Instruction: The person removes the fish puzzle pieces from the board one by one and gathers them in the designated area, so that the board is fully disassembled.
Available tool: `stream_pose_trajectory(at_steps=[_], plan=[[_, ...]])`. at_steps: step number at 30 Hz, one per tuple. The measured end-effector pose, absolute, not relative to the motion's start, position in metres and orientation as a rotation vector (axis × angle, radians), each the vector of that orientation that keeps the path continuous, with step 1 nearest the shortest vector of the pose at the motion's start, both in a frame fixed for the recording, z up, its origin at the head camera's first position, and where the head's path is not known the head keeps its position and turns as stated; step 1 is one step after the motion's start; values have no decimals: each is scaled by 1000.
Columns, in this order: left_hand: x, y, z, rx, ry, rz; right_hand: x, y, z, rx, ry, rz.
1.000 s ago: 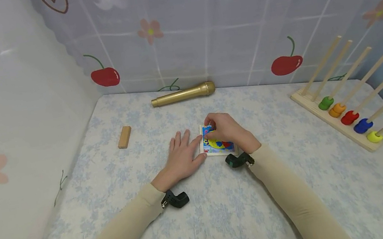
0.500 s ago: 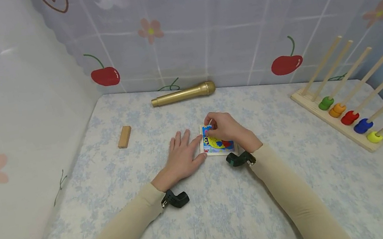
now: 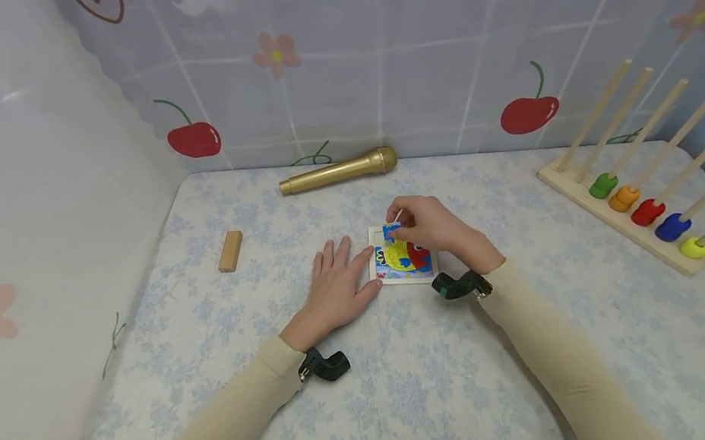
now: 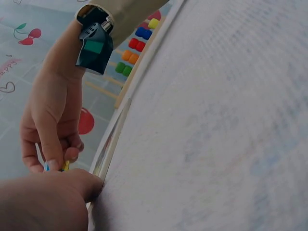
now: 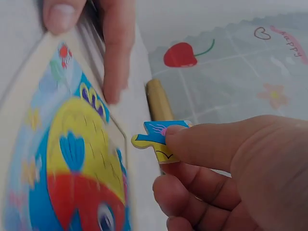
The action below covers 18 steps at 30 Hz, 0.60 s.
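Observation:
A small framed jigsaw puzzle [image 3: 407, 282] with a yellow and red fish picture lies flat on the table. My right hand [image 3: 432, 224] pinches a blue and yellow puzzle piece [image 5: 161, 139] between thumb and fingers. In the right wrist view the piece is raised clear of the board, beside a bare gap in the picture. My left hand [image 3: 335, 292] lies spread on the table, its thumb and forefinger touching the frame's left edge. The left wrist view shows the right hand [image 4: 53, 110] beyond the left, with only a bit of the piece visible.
A gold microphone [image 3: 338, 171] lies at the back of the table. The wooden block [image 3: 230, 252] is to the left. On the right stands a wooden peg rack [image 3: 622, 219] with coloured beads on upright rods.
My right hand has lifted the puzzle piece out of the board's upper left and moved slightly right and up. The left hand stays in place.

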<state>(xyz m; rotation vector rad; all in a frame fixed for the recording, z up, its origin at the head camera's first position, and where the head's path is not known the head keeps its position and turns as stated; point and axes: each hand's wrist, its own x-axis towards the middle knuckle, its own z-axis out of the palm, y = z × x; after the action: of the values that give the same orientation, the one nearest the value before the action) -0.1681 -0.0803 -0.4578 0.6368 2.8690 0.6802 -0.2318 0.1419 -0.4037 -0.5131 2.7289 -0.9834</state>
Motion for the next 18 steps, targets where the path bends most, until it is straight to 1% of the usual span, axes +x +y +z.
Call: stream_pose_trajectory(at_steps=[11, 18], plan=[[-170, -79, -459, 630, 2873, 671, -227, 221, -402, -346, 2764, -962], [-169, -78, -461, 615, 2868, 679, -222, 246, -412, -279, 2744, -989]])
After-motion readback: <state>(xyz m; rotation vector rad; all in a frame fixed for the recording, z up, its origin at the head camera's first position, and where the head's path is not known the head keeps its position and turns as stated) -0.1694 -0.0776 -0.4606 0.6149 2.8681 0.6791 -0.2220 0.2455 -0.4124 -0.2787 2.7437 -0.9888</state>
